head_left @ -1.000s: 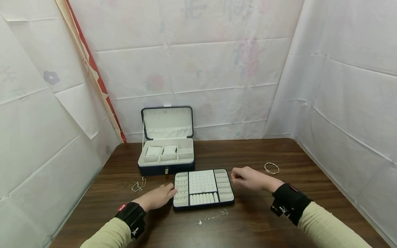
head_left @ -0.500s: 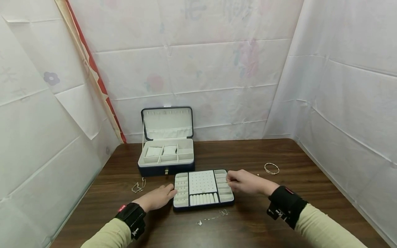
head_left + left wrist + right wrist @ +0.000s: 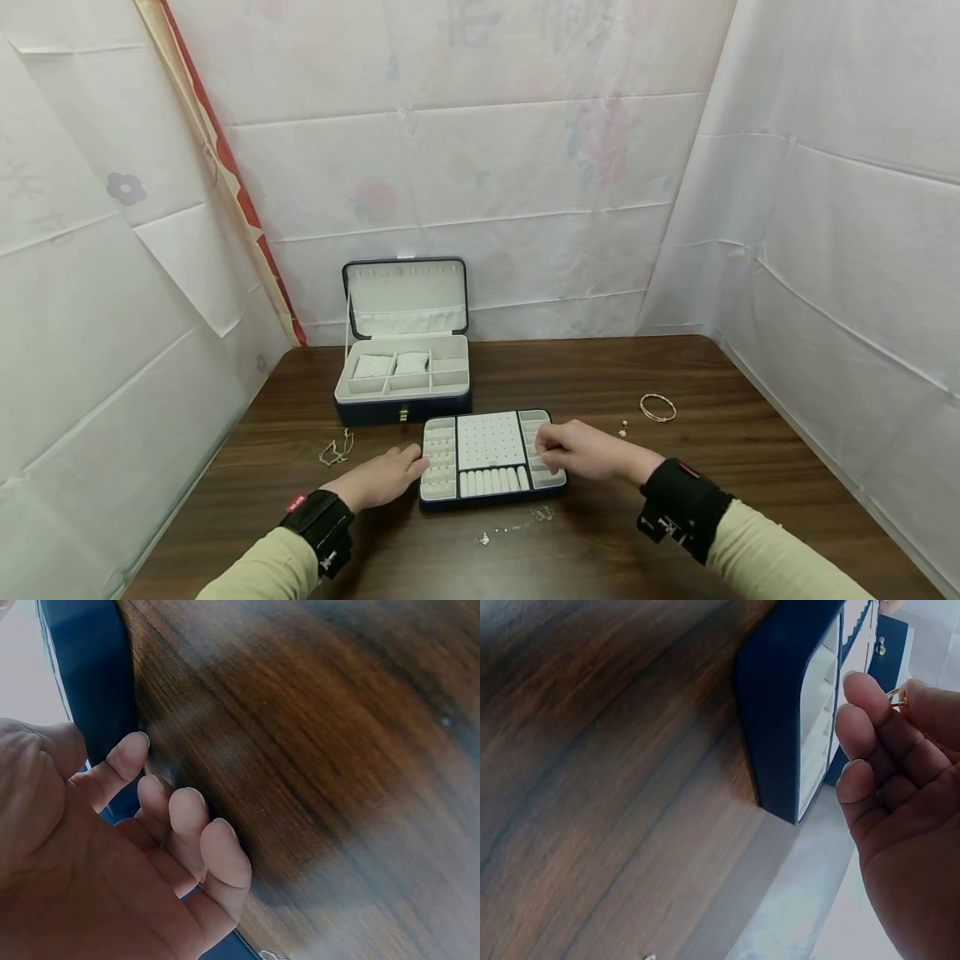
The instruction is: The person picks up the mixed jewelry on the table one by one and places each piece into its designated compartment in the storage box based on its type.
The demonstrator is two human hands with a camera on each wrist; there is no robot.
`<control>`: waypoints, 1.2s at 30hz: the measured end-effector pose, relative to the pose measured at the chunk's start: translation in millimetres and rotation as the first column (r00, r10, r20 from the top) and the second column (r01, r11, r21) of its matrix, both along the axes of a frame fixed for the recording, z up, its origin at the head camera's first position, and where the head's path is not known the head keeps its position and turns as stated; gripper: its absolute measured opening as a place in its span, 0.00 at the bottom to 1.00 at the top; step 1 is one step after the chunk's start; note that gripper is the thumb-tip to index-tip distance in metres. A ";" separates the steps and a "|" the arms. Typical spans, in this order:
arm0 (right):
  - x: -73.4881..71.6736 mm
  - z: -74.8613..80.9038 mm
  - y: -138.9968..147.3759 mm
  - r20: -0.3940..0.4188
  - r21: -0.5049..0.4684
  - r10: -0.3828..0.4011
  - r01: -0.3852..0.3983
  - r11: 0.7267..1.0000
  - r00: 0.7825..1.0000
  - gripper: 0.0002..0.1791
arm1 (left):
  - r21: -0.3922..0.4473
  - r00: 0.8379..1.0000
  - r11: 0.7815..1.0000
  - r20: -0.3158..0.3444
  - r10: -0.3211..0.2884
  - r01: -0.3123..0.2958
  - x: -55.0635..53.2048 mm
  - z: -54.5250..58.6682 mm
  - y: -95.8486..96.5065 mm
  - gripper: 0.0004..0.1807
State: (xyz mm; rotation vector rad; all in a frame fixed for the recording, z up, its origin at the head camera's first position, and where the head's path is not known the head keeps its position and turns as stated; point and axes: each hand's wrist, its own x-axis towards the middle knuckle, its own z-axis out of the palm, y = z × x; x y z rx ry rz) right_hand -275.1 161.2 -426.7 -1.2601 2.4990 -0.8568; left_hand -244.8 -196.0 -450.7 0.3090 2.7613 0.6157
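A navy jewelry tray [image 3: 491,502] with a white lining lies on the brown table. Its middle has a dotted panel above a row of ring rolls, with small compartments down both sides. At its left side, my left hand [image 3: 382,477] touches the edge, fingers loosely bent beside the navy wall in the left wrist view. Over the right-hand compartments is my right hand [image 3: 585,450]. In the right wrist view, its thumb and index finger pinch a small gold ring [image 3: 898,696], partly covered by the fingertips. The head view does not show the ring.
Behind the tray stands an open navy jewelry box [image 3: 405,408] with two cushions. A chain bracelet [image 3: 335,450] lies to the left, a fine necklace [image 3: 517,527] in front. A bangle [image 3: 657,407] and a tiny earring-like piece [image 3: 623,429] lie to the right.
My right hand has moved left from beside the tray to over its right compartments, uncovering the tiny piece near the bangle. The left hand has stayed at the tray's left edge.
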 end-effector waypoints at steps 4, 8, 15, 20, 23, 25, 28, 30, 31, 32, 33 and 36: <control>1.4 -3.1 -2.4 0.004 0.000 0.009 -0.009 1.000 1.000 0.09 | 0.000 1.000 1.000 0.005 0.000 0.000 -0.1 -0.2 -0.2 0.17; 2.8 -4.6 -4.8 0.011 0.009 -0.003 0.003 1.000 1.000 0.08 | 0.001 1.000 1.000 0.017 0.004 -0.004 0.1 0.0 -0.4 0.20; 5.1 -5.3 -10.6 0.013 0.023 -0.010 0.010 1.000 1.000 0.08 | -0.004 1.000 1.000 0.021 0.006 -0.006 0.1 0.0 -0.3 0.19; 7.2 -6.2 -14.4 0.042 0.032 -0.016 0.015 0.999 0.999 0.10 | -0.003 1.000 1.000 0.021 0.004 -0.004 -0.8 -0.7 -0.6 0.20; 8.2 -6.3 -17.8 0.046 0.039 -0.018 0.016 0.999 0.999 0.11 | -0.004 1.000 1.000 0.020 0.001 -0.001 -0.9 -1.0 -0.9 0.20; 8.7 -6.1 -20.5 0.050 0.033 -0.012 0.011 0.999 0.999 0.10 | -0.004 1.000 1.000 0.022 0.001 -0.001 -0.9 -0.8 -1.2 0.20; 9.2 -7.0 -24.8 0.072 0.023 -0.011 0.010 1.000 0.997 0.09 | -0.010 1.000 1.000 0.025 0.002 -0.002 -1.2 -0.6 -1.4 0.20; 9.6 -7.9 -27.1 0.093 0.020 -0.014 0.012 1.000 0.996 0.08 | -0.011 1.000 1.000 0.026 0.002 -0.002 -1.1 0.0 -1.4 0.21; 9.7 -8.5 -28.1 0.099 0.022 -0.018 0.016 1.000 0.995 0.08 | -0.011 1.000 1.000 0.027 0.002 -0.002 -1.0 0.1 -1.3 0.22; 9.8 -9.3 -28.8 0.105 0.024 -0.021 0.019 1.000 0.994 0.08 | -0.012 1.000 1.000 0.028 0.002 -0.002 -1.0 0.1 -1.3 0.22; 9.8 -10.2 -29.4 0.106 0.026 -0.023 0.021 0.999 0.994 0.08 | -0.012 1.000 1.000 0.029 0.003 -0.002 -0.7 0.4 -1.2 0.23; 9.9 -12.0 -30.6 0.110 0.028 -0.029 0.026 0.999 0.994 0.09 | -0.013 1.000 1.000 0.031 0.001 0.000 0.0 1.0 -0.9 0.24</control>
